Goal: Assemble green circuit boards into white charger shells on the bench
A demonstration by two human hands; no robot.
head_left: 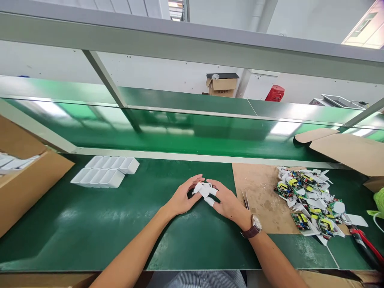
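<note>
green bench (90, 224) | white trays (105, 171) | cardboard sheet (261, 200) | circuit boards (309, 204)

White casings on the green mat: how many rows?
2: a back row by the conveyor rail, a front row just before it. More may hide in the left cardboard box.

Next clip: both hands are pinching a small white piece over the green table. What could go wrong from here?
1. The white piece is small and held between the left hand and right hand, so it may slip onto the table.
2. The tweezers lie close beside the right hand; a sideways move might knock them.
3. The circuit board pile looks loose and could scatter if brushed.
</note>
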